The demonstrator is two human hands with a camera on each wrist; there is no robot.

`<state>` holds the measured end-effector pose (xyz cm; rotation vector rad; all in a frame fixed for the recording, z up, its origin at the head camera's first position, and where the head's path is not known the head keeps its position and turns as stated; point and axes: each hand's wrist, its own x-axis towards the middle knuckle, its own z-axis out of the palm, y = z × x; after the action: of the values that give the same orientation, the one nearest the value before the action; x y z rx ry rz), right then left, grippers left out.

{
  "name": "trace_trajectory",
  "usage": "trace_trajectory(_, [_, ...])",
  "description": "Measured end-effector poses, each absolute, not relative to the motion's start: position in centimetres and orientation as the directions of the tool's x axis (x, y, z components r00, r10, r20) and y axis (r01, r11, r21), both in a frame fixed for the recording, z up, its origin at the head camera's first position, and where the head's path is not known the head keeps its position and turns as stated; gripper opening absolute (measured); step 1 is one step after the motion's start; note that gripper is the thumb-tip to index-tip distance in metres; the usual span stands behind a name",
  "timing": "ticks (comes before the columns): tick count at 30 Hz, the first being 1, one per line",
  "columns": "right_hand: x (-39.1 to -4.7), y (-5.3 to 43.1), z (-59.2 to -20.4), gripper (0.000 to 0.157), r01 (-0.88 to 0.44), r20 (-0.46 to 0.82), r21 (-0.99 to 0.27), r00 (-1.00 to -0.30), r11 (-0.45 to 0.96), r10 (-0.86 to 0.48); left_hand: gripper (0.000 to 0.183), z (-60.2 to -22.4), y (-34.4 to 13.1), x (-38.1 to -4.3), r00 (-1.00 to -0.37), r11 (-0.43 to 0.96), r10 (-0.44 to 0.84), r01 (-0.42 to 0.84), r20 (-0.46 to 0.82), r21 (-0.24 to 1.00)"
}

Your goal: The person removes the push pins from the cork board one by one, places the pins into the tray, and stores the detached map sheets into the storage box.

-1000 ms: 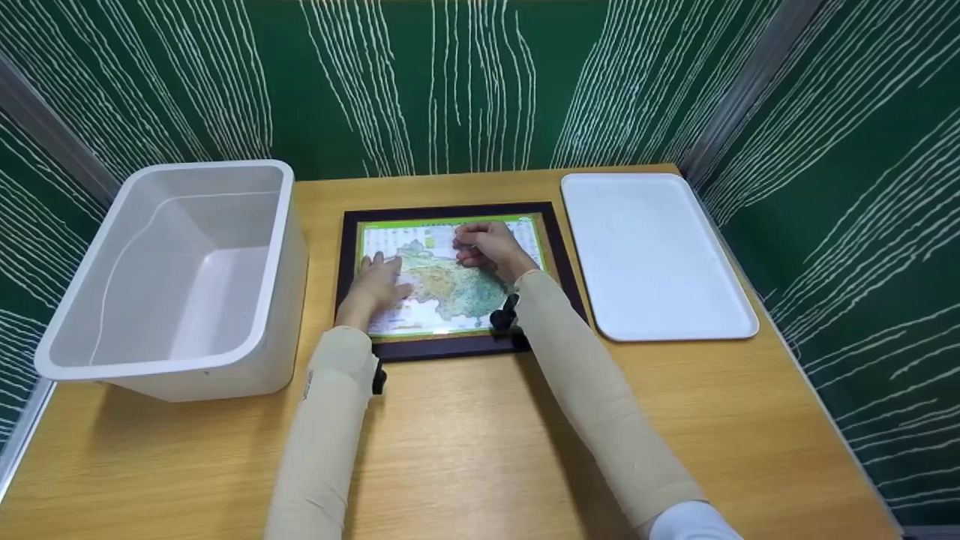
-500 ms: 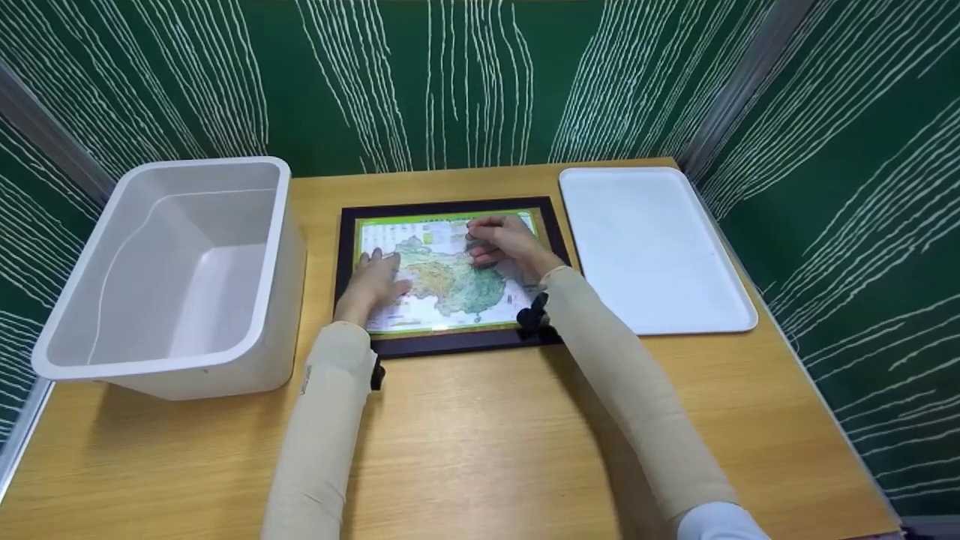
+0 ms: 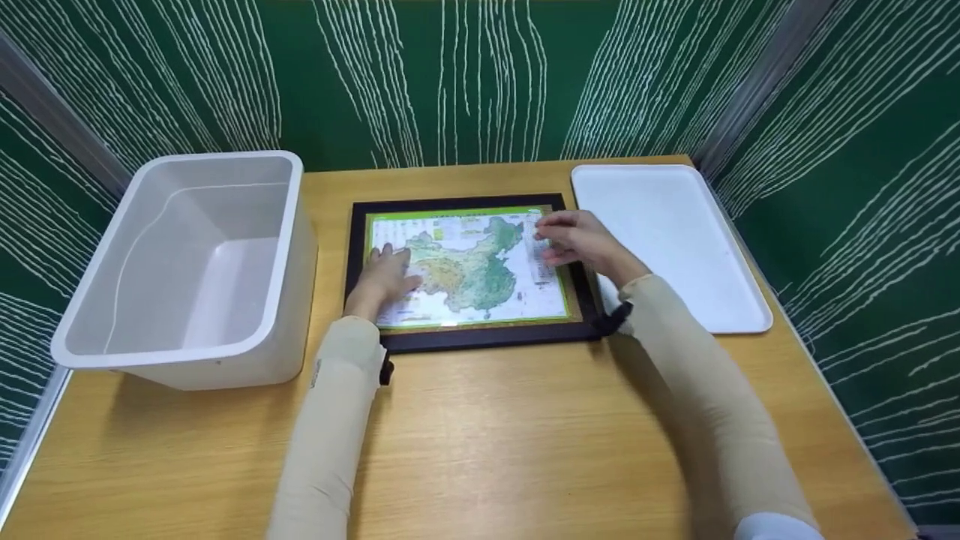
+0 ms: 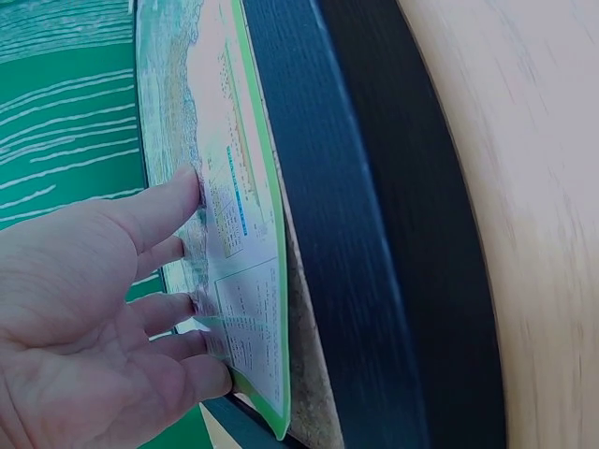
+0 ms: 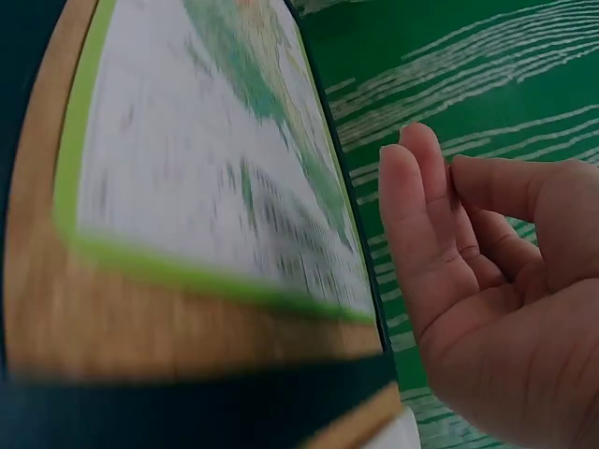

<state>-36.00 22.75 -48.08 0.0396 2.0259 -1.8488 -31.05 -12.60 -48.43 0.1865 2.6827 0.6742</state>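
A map sheet (image 3: 487,285) with a green border lies on a cork backing (image 5: 140,327) inside a dark frame (image 3: 480,343). My left hand (image 3: 382,277) rests over the map's left side with fingers spread. In the left wrist view, fingertips of this left hand (image 4: 122,309) touch the map (image 4: 253,290) near its edge. At the map's right edge is my right hand (image 3: 581,240). The right wrist view shows the thumb of my right hand (image 5: 487,281) against its fingers, beside the map (image 5: 187,168). Whether anything tiny sits between them cannot be made out.
A deep white bin (image 3: 289,300) stands at the left. Right of the frame, partly behind my right forearm, lies a shallow white tray (image 3: 675,247). All rest on a wooden table (image 3: 480,435), with green, white-streaked panels (image 3: 510,82) behind and at the sides.
My right hand has moved rightward across the map to its right edge, uncovering more of the printed area. My left hand has stayed in place on the map.
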Motion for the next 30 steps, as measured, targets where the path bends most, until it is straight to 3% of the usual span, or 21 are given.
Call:
trace_trajectory(5, [-35.0, 27.4, -47.7, 0.046, 0.247, -0.278, -0.951, -0.946, 0.185, -0.164, 0.064, -48.3, -12.5, -31.0, -0.924, 0.880, 0.212, 0.039, -0.318, 0.474])
trace_trajectory(11, [-34.2, 33.1, -48.0, 0.046, 0.280, -0.290, -0.948, -0.956, 0.152, -0.047, 0.065, -48.3, -12.6, -31.0, -0.920, 0.882, 0.212, 0.035, -0.329, 0.470])
trace_trajectory(19, [-33.3, 38.7, -49.4, 0.056, 0.460, -0.463, -0.885, -0.885, -0.074, 0.039, 0.066, -48.6, -12.4, -31.0, -0.913, 0.880, 0.220, 0.032, -0.345, 0.475])
trace_trajectory(30, [-33.5, 40.1, -51.6, 0.039, 0.424, -0.462, -0.823, -0.887, -0.378, 0.010, 0.065, -48.3, -12.6, -31.1, -0.922, 0.878, 0.214, 0.036, -0.324, 0.478])
